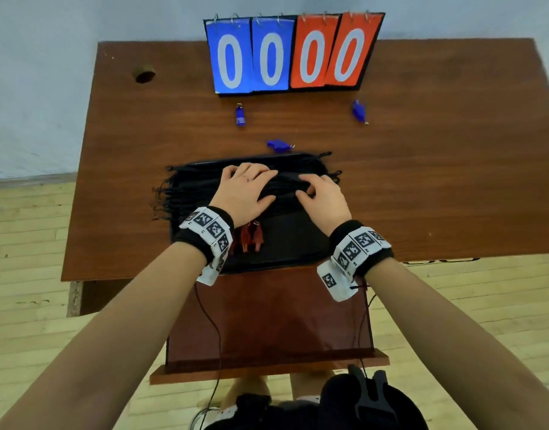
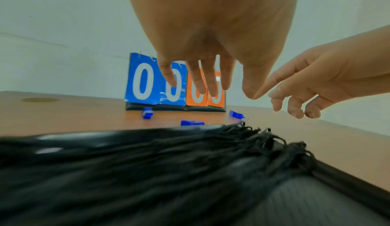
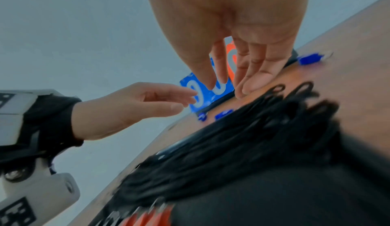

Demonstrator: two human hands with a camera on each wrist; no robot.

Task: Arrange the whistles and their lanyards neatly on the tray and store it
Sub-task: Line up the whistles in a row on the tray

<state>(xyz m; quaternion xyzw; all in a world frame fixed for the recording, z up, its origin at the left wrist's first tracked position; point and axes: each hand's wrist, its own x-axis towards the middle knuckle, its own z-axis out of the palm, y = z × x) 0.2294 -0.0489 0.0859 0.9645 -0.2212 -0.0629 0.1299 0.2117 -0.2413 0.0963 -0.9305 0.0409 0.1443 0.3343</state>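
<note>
Head view shows a brown table (image 1: pixel 422 181) carrying a black tray (image 1: pixel 285 243) spread with black lanyards (image 1: pixel 189 193). Above them hover the left hand (image 1: pixel 245 193) and right hand (image 1: pixel 322 200), fingers loosely extended, gripping nothing. Red whistles (image 1: pixel 251 235) lie on the tray; three blue whistles (image 1: pixel 278 145) lie on the table beyond it.

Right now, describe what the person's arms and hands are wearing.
Both forearms are bare, no sleeves. The left hand and right hand have no gloves. Each wrist carries a black band wrapped with white blocks printed with black square markers. A thin black cable hangs below.
</note>
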